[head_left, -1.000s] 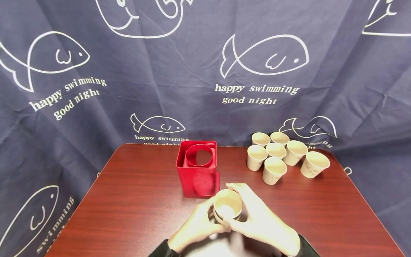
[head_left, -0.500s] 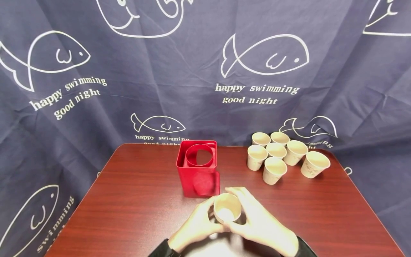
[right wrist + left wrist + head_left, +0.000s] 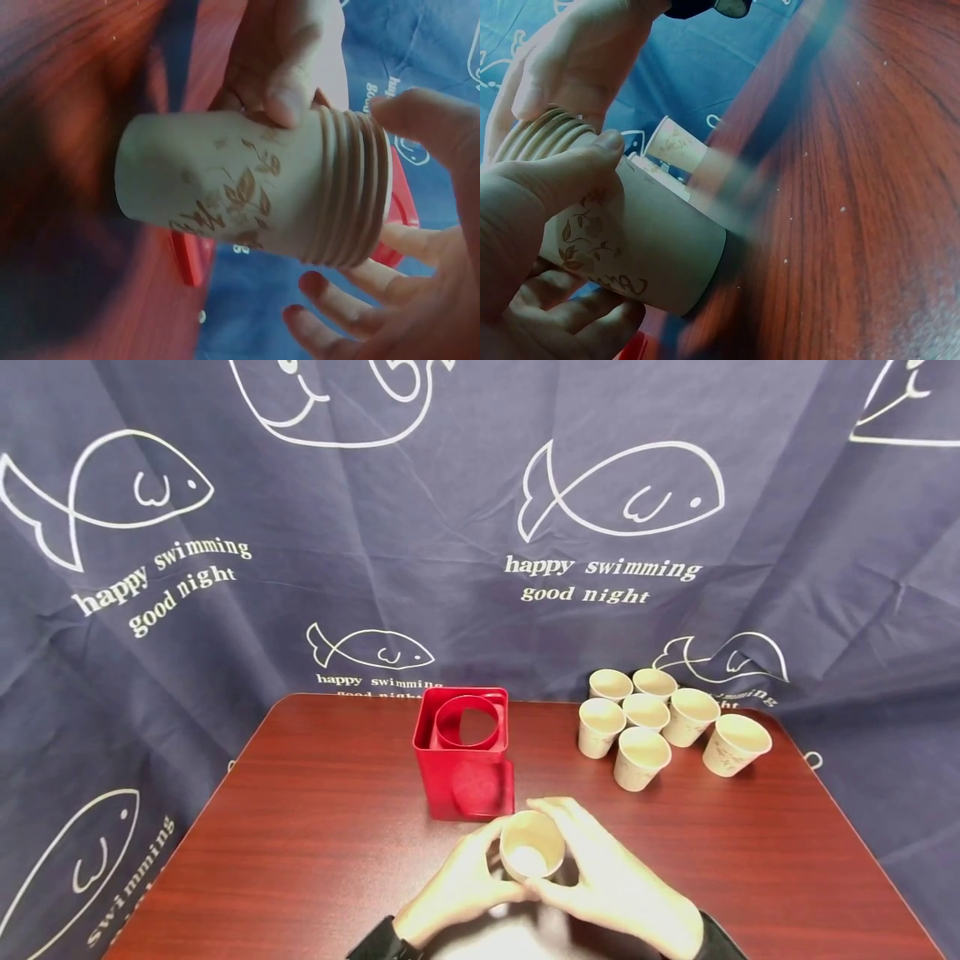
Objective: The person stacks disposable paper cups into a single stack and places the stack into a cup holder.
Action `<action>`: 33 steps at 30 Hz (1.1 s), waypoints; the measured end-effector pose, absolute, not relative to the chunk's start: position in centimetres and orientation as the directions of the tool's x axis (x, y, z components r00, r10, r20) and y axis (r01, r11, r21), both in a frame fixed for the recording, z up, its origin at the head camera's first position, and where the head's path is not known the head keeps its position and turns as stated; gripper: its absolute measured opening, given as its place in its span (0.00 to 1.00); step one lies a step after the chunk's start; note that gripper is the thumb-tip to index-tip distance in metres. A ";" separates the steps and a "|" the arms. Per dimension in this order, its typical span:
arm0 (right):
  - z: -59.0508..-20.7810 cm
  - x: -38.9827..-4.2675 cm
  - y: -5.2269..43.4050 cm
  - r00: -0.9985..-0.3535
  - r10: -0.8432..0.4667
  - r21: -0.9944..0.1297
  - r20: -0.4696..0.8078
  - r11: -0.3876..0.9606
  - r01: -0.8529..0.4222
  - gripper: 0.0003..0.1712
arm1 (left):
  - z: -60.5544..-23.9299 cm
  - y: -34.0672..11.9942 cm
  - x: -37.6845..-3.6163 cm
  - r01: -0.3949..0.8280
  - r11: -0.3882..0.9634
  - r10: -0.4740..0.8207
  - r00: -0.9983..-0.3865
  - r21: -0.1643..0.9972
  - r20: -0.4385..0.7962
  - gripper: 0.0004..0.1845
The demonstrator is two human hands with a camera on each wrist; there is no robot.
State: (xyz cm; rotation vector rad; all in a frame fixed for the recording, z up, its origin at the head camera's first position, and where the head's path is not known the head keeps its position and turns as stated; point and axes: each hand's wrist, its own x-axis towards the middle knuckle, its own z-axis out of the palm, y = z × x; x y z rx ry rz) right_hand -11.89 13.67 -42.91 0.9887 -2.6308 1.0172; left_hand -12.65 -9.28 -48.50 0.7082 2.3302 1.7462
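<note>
"Since a second ago, the stack [image 3: 232, 180] dipped slightly toward the near side, and the right hand [image 3: 622, 885] followed; the box [image 3: 450, 785] stayed put."

"How was the stack held?"

"From my remote seat I saw the left hand [image 3: 468, 872] wrapped round its body, below the rims, and the right hand gripping at the rims. I judged that split kept the nesting straight."

"Was it on the desk [image 3: 315, 793]?"

"Mouth up, just on the near side of the box; I couldn't tell whether its base touched."

"And room?"

"Tight ahead, with the box so near. Seven loose cups [image 3: 640, 764] stood grouped toward the far right corner, probably parked aside. I saw most room leftward."
</note>
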 end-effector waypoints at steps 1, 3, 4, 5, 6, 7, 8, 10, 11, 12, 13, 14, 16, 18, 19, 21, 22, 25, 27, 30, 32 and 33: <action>-42.8 -11.9 13.8 -0.773 -0.524 -0.536 0.358 0.562 -0.630 0.45 | -48.5 -9.3 -12.7 0.283 0.210 0.451 -0.877 0.936 0.165 0.40; -42.5 -11.9 14.2 -0.789 -0.502 -0.525 0.353 0.592 -0.611 0.47 | -48.5 -9.2 -12.7 0.297 0.198 0.453 -0.873 0.934 0.182 0.40; -42.4 -12.0 14.4 -0.787 -0.496 -0.510 0.367 0.600 -0.616 0.48 | -48.5 -9.1 -12.7 0.304 0.189 0.453 -0.871 0.934 0.192 0.40; -42.3 -12.2 14.6 -0.779 -0.491 -0.492 0.389 0.604 -0.627 0.49 | -48.5 -9.1 -12.7 0.310 0.184 0.451 -0.870 0.933 0.200 0.40; -42.1 -12.3 14.8 -0.776 -0.486 -0.485 0.403 0.606 -0.631 0.50 | -48.5 -9.1 -12.7 0.317 0.179 0.450 -0.868 0.932 0.209 0.40; -42.0 -12.5 15.0 -0.773 -0.478 -0.484 0.419 0.602 -0.635 0.51 | -48.5 -9.0 -12.7 0.319 0.176 0.448 -0.868 0.931 0.213 0.41; -41.9 -12.7 15.3 -0.758 -0.474 -0.470 0.449 0.596 -0.651 0.51 | -48.5 -9.0 -12.7 0.318 0.172 0.447 -0.869 0.932 0.214 0.41; -41.7 -13.2 15.7 -0.731 -0.467 -0.437 0.498 0.593 -0.676 0.53 | -48.5 -9.0 -12.7 0.305 0.164 0.447 -0.871 0.938 0.205 0.41; -41.7 -13.5 16.0 -0.720 -0.457 -0.417 0.522 0.600 -0.683 0.53 | -48.5 -9.0 -12.7 0.300 0.164 0.449 -0.871 0.940 0.200 0.41; -41.7 -13.7 16.2 -0.716 -0.443 -0.401 0.539 0.613 -0.681 0.54 | -48.5 -9.0 -12.7 0.297 0.161 0.451 -0.871 0.941 0.197 0.41; -41.7 -14.0 16.4 -0.703 -0.430 -0.375 0.566 0.625 -0.685 0.53 | -48.5 -9.0 -12.7 0.289 0.158 0.454 -0.871 0.944 0.191 0.41; -41.7 -14.3 16.6 -0.688 -0.419 -0.342 0.593 0.642 -0.686 0.54 | -48.5 -9.0 -12.7 0.285 0.155 0.456 -0.870 0.946 0.187 0.41; -41.8 -14.9 17.1 -0.656 -0.397 -0.281 0.642 0.674 -0.683 0.56 | -48.5 -9.0 -12.7 0.279 0.157 0.456 -0.871 0.947 0.182 0.41; -41.7 -15.6 17.7 -0.605 -0.382 -0.216 0.699 0.693 -0.688 0.59 | -48.5 -9.0 -12.7 0.272 0.163 0.453 -0.875 0.948 0.173 0.41; -41.7 -15.9 18.0 -0.575 -0.377 -0.181 0.726 0.702 -0.689 0.60 | -48.5 -9.0 -12.7 0.265 0.164 0.452 -0.876 0.950 0.167 0.41; -41.6 -16.6 18.5 -0.520 -0.361 -0.132 0.774 0.711 -0.691 0.61 | -48.5 -9.0 -12.6 0.260 0.166 0.450 -0.878 0.951 0.161 0.41; -41.6 -16.8 18.8 -0.504 -0.348 -0.122 0.791 0.717 -0.687 0.61 | -48.5 -9.0 -12.6 0.259 0.167 0.449 -0.879 0.951 0.160 0.41; -41.8 -17.3 19.6 -0.501 -0.295 -0.134 0.814 0.743 -0.655 0.62 | -48.4 -9.0 -12.6 0.254 0.165 0.448 -0.880 0.953 0.157 0.41; -42.2 -17.5 20.2 -0.540 -0.256 -0.175 0.801 0.764 -0.621 0.65 | -48.4 -9.0 -12.6 0.253 0.168 0.447 -0.881 0.953 0.156 0.40; -42.6 -17.7 21.1 -0.643 -0.195 -0.274 0.740 0.786 -0.554 0.70 | -48.4 -9.0 -12.6 0.247 0.170 0.444 -0.883 0.954 0.150 0.40; -43.0 -18.1 21.7 -0.697 -0.158 -0.342 0.700 0.782 -0.521 0.72 | -48.4 -9.1 -12.5 0.246 0.170 0.442 -0.884 0.954 0.149 0.40; -43.1 -18.4 21.9 -0.716 -0.139 -0.375 0.684 0.775 -0.509 0.73 | -48.4 -9.1 -12.5 0.246 0.169 0.441 -0.885 0.954 0.149 0.41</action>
